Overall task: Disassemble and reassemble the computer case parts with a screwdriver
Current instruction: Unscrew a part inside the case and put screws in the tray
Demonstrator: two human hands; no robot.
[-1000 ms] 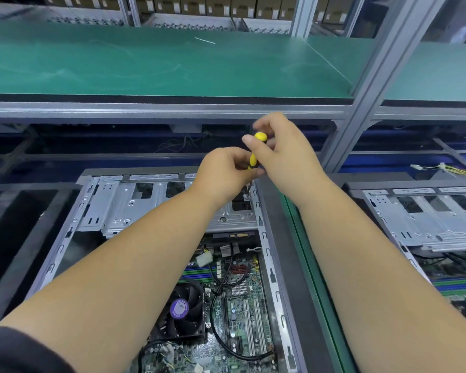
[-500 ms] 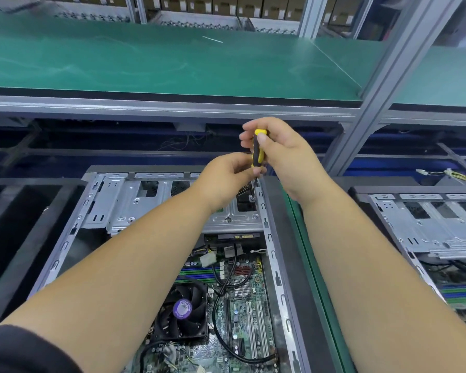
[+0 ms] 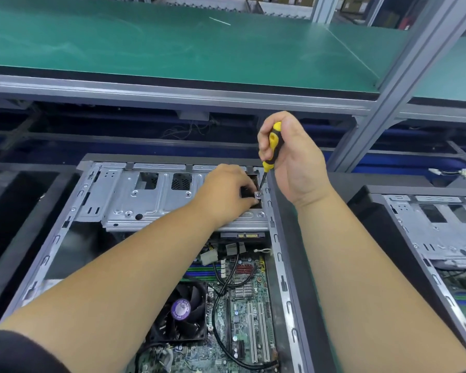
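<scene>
I am gripping the yellow-and-black screwdriver (image 3: 271, 146) in my right hand (image 3: 293, 160), fingers curled round its handle, holding it nearly upright with its tip resting on a small silver screw (image 3: 258, 195) at the right end of the metal drive cage (image 3: 156, 200) inside the open computer case (image 3: 283, 265). My left hand (image 3: 226, 192) is lying on that cage just beside the tip, its fingertips pinching together around the screw. The case is lying flat before me under the green shelf (image 3: 172, 47), its motherboard (image 3: 242, 305) and CPU fan (image 3: 182, 309) showing near my forearms.
</scene>
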